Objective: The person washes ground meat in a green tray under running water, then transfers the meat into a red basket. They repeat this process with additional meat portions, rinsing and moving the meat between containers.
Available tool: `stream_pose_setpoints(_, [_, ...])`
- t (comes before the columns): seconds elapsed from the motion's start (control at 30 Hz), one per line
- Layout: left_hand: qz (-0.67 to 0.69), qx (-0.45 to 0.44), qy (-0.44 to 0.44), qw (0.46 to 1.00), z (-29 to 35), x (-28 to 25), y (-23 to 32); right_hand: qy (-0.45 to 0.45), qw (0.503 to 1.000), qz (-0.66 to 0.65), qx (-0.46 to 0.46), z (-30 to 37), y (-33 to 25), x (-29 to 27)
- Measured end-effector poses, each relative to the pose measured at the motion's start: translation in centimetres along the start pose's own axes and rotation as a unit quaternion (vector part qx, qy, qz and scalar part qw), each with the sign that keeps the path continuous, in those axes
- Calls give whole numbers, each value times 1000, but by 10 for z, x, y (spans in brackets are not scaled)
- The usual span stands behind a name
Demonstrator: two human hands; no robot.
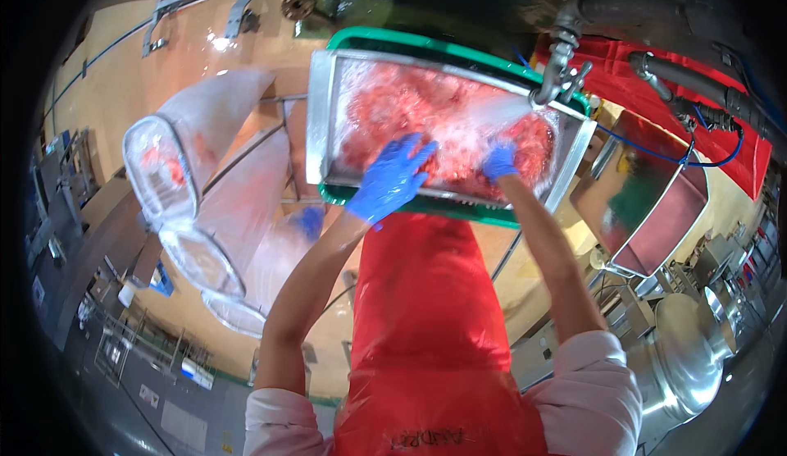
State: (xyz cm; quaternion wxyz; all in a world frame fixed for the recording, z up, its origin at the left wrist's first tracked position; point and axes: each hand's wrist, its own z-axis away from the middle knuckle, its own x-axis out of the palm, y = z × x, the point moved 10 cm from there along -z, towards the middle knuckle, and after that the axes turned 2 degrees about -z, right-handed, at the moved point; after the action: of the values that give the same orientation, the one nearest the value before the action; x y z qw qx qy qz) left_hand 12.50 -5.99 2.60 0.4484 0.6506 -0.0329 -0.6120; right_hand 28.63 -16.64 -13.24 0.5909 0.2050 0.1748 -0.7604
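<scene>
Beneath me sits a metal-rimmed tray (323, 120) set in a green tub (410, 38), heaped with wet red and pink pieces that look like raw meat (410, 99). Water sprays onto the pieces from a metal tap (557, 79) at the tray's far right corner. My left hand (389, 179), in a blue glove, lies over the near edge of the pieces with its fingers stretched and apart. Further right, my right hand (499, 161), also gloved in blue, presses into the pieces; its fingers are blurred and partly hidden.
To the left stand several long translucent bags in hoops (176, 169), one with reddish pieces inside. A pinkish bin (668, 218) and red sheeting (656, 99) are at the right, below grey pipes (639, 11). My red apron (430, 308) hangs close to the tub.
</scene>
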Motion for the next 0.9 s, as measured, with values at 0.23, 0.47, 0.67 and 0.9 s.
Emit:
stream_pose_setpoints(0.23, [-114,15,-492,863,-16,200,-115,12,977,-194,-82,-10,-30,3])
stream_pose_setpoints(0.47, [-46,-75,-287,954,-28,179,-98,187,979,-41,-75,65,-18,-54])
stream_pose_setpoints(0.67, [-34,-104,-125,986,-15,68,-82,-94,643,-758,-51,-59,-51,25])
stream_pose_setpoints(0.9, [-224,-136,-309,915,-22,98,-136,117,932,-338,-57,-50,-55,-17])
